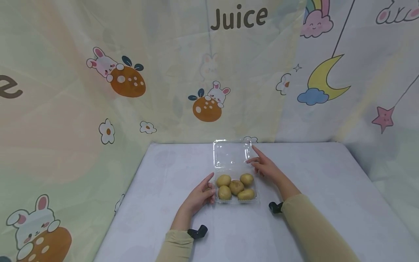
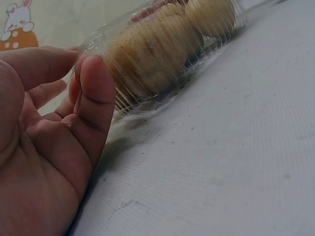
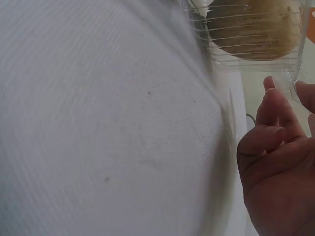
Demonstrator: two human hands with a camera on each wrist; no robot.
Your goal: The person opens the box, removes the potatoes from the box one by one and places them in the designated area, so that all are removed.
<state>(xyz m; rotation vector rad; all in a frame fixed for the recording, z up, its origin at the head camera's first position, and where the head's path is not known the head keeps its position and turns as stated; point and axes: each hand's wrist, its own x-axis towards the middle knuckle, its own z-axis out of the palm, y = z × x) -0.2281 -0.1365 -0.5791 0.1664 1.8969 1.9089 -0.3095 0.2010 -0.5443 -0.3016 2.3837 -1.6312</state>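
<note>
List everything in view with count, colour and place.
Tabletop: one, white, lower middle of the head view
Container base: one, clear, on the tabletop
Potatoes: five, yellowish brown, in the container base
Lid: one, clear, open, beyond the container base
Backdrop: sheet count unclear, pale, behind the tabletop
Rabbit prints: four, white, three with orange fruit, left and middle
Flower prints: at least four, white, across the backdrop
Moon-and-cloud print: one, yellow and blue, right
Rainbow-cloud print: one, multicoloured, upper right
Star print: one, pink, far right
Lettering: three pieces, mainly brown, upper backdrop
Wrist devices: two, black, one per wrist
Sleeves: two, beige, on the arms
Left hand: one, bare, at the container base's left side
Right hand: one, bare, at the lid's right edge
</note>
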